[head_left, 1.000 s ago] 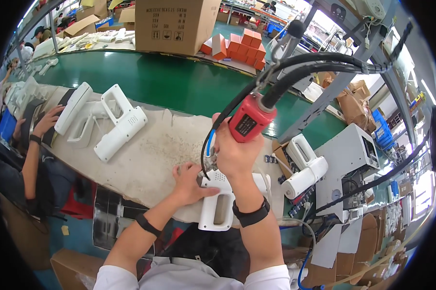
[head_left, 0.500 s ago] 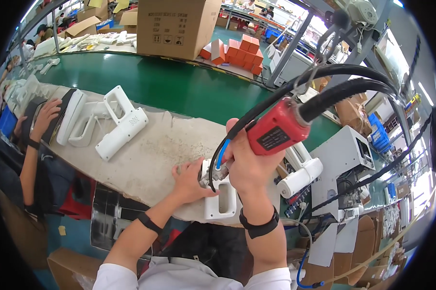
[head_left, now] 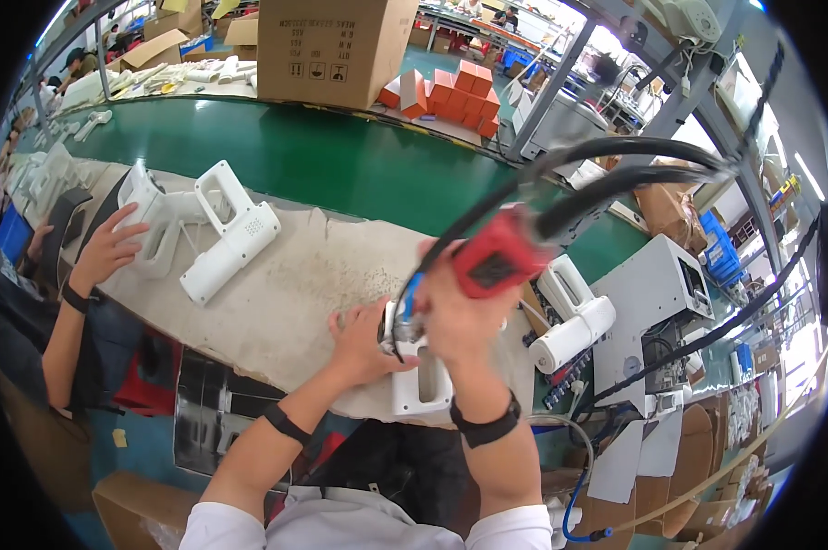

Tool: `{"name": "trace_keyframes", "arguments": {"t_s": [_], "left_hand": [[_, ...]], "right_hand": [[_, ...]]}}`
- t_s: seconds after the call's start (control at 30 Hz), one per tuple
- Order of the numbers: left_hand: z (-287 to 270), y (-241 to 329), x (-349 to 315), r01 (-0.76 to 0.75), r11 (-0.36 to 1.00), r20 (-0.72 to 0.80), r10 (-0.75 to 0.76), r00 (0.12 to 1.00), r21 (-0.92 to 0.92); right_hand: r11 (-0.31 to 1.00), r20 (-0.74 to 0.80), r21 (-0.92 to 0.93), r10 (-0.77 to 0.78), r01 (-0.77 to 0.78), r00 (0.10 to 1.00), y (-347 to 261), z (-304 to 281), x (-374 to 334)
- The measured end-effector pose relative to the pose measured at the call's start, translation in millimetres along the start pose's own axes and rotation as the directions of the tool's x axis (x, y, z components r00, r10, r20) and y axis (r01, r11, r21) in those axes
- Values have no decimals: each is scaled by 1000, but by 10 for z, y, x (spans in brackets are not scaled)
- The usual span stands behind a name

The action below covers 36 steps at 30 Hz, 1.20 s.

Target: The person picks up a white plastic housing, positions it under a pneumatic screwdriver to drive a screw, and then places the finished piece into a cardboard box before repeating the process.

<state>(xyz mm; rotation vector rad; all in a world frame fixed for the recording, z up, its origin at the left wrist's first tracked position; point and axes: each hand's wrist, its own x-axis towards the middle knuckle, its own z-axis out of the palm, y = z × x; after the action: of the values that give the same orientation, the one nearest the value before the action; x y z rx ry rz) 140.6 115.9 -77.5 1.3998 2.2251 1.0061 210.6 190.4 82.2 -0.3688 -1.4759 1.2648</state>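
Observation:
My right hand (head_left: 464,316) is wrapped around a red power screwdriver (head_left: 498,257), which is blurred and has thick black cables at its upper end. Its lower end points down at a white handheld appliance (head_left: 440,396) with a loop handle, lying at the near edge of the bench. My left hand (head_left: 361,344) grips the upper part of this appliance, thumb on the near side and fingers on the far side. Where the tool's tip meets the appliance is hidden by my hands. A blue tube (head_left: 410,295) and a thin black cable run down beside the tool.
A second white appliance (head_left: 232,240) lies left on the bench (head_left: 304,275), and another (head_left: 574,321) stands right beside a grey-white machine (head_left: 652,284). A co-worker's hand (head_left: 110,246) touches white parts at far left. Beyond runs a green belt (head_left: 341,151) with a big carton (head_left: 336,50) behind it.
My right hand and the screwdriver have shifted slightly left and down, and the cables have swung. My left hand stays on the appliance. The co-worker's hand has moved right.

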Motion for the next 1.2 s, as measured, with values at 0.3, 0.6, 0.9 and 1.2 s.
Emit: {"name": "trace_keyframes", "arguments": {"t_s": [0.3, 0.6, 0.9, 1.2], "left_hand": [[-55, -7, 3, 114, 988, 32, -118, 992, 104], [130, 180, -260, -53, 998, -109, 55, 993, 17], [140, 78, 297, 76, 997, -141, -72, 987, 19], [104, 94, 278, 113, 994, -108, -113, 988, -2]], "right_hand": [[995, 15, -75, -66, 67, 998, -383, -135, 91], [996, 46, -42, 77, -75, 996, 21, -136, -15], [979, -15, 113, -169, 170, 985, -719, -570, 48], [994, -98, -57, -95, 89, 991, -552, -708, -63]]}}
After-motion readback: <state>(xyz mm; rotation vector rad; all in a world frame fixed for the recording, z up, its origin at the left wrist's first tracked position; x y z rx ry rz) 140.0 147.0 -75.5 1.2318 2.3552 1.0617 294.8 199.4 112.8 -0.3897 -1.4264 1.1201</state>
